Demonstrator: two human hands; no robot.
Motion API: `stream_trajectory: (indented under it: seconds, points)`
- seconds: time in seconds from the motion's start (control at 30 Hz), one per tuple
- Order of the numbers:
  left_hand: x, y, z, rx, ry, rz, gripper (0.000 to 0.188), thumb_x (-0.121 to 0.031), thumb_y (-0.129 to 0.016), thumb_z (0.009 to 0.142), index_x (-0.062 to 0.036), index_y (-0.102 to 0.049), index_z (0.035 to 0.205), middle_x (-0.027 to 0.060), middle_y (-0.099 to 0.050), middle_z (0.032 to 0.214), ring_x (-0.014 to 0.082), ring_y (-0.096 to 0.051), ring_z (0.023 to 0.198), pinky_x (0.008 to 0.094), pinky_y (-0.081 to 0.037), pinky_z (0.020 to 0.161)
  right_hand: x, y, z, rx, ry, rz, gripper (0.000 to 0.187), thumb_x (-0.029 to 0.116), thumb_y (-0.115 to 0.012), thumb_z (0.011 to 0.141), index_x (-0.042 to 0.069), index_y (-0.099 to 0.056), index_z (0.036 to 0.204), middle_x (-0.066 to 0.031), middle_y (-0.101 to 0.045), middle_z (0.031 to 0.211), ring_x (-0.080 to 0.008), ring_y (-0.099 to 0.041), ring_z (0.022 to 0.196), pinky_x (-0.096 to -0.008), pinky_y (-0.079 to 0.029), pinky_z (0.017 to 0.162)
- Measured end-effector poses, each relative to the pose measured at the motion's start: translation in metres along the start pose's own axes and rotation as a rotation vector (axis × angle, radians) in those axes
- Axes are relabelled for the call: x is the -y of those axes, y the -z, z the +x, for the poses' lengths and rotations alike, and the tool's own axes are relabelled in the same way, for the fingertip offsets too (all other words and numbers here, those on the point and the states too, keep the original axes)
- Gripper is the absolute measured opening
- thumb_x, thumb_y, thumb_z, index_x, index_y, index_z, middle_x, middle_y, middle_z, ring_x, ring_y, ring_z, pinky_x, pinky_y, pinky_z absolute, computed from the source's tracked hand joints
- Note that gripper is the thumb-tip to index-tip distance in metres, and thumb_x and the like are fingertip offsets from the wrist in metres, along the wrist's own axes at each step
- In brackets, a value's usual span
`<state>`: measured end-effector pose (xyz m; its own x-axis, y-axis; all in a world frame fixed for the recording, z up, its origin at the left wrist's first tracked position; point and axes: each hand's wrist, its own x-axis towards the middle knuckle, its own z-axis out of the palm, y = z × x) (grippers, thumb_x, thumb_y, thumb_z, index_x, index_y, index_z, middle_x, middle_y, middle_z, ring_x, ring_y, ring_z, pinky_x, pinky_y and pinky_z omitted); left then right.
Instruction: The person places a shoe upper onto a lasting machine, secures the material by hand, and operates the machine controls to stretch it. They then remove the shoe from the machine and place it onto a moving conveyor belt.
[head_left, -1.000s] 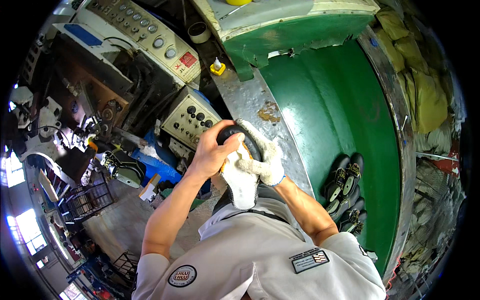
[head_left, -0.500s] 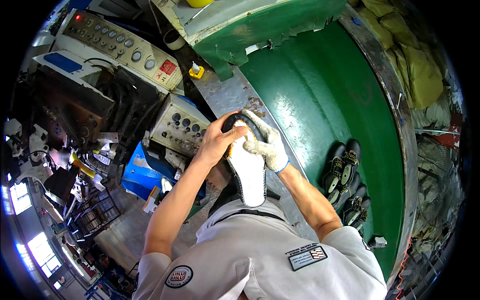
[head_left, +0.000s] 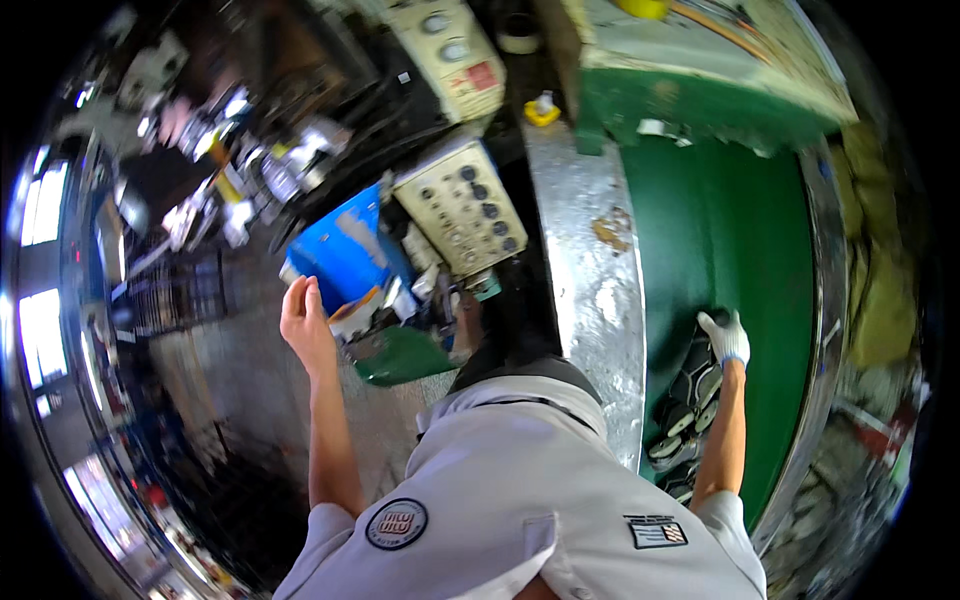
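Note:
My bare left hand [head_left: 308,322] hangs off to the left in the air, its fingers loosely curled together with nothing seen in them. It is near a blue bin-like box [head_left: 345,245]. At the right, my right hand [head_left: 727,338], in a pale knit glove, reaches down to the green surface [head_left: 745,220]. Its fingers close round the toe end of a black shoe [head_left: 697,378], partly hidden by the glove and forearm. More dark shoes [head_left: 672,428] with pale undersides lie just below it.
A metal ledge [head_left: 590,290] runs along the green surface's left side. A dial-covered control box [head_left: 462,208] stands left of it. A small yellow-based bottle [head_left: 542,108] sits at the ledge's far end. Scraps and a green bin [head_left: 400,357] lie by the blue box.
My hands have parted from the white-soled shoe they held together. The left swung out leftward, and the right moved to the shoes on the green surface. The whole view has turned.

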<state>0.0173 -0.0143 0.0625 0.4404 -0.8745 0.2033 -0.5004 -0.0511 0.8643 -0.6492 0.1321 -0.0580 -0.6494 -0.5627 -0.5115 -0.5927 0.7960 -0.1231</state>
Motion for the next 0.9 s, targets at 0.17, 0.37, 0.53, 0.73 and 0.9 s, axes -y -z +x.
stream_trajectory:
  seconds: [0.17,0.37,0.53,0.73,0.9]
  points:
    - [0.17,0.042,-0.012,0.077,0.39,0.104,0.032,-0.012,-0.071,0.093,0.0054,-0.068,0.119,0.0077,-0.072,0.101,0.0169,-0.065,0.088,0.0311,-0.052,0.082,0.029,-0.083,-0.018,0.05,0.185,0.326,0.082,0.044,-0.08,0.082,-0.007,-0.052,0.14,-0.0269,-0.067,0.126,-0.032,-0.067,0.116,-0.0358,-0.052,0.096]
    - [0.328,0.04,-0.109,0.238,0.643,-0.396,0.045,-0.029,-0.063,0.095,-0.0005,-0.062,0.13,0.0146,-0.069,0.122,0.028,-0.065,0.109,0.0395,-0.05,0.096,0.183,-0.133,-0.129,0.326,0.401,0.194,0.081,0.03,-0.081,0.08,-0.004,-0.048,0.146,-0.0284,-0.065,0.129,-0.0349,-0.067,0.115,-0.038,-0.055,0.096]
    - [0.25,-0.028,-0.031,0.512,-0.023,0.044,0.053,-0.037,-0.067,0.089,-0.0043,-0.062,0.13,0.0227,-0.067,0.122,0.0406,-0.064,0.108,0.0458,-0.05,0.095,0.19,-0.116,-0.149,0.284,0.377,0.17,0.082,0.022,-0.079,0.083,-0.006,-0.04,0.15,-0.0307,-0.06,0.134,-0.0341,-0.065,0.119,-0.0384,-0.054,0.098]
    - [0.244,-0.023,0.017,0.791,0.269,0.2,0.06,-0.05,-0.077,0.076,-0.0028,-0.07,0.113,0.0222,-0.073,0.096,0.0408,-0.069,0.094,0.0476,-0.052,0.084,0.245,-0.101,-0.175,0.255,0.455,0.258,0.076,0.017,-0.077,0.088,-0.008,-0.04,0.15,-0.0266,-0.063,0.133,-0.0293,-0.065,0.118,-0.0354,-0.053,0.098]
    - [0.221,0.015,0.046,0.483,0.366,-0.267,0.049,-0.03,-0.083,0.078,0.0003,-0.072,0.114,0.0131,-0.076,0.095,0.02,-0.07,0.084,0.035,-0.054,0.081,0.268,-0.105,-0.188,0.277,0.459,0.557,0.072,0.012,-0.075,0.089,-0.008,-0.041,0.149,-0.0262,-0.06,0.137,-0.0293,-0.061,0.125,-0.0353,-0.051,0.102]
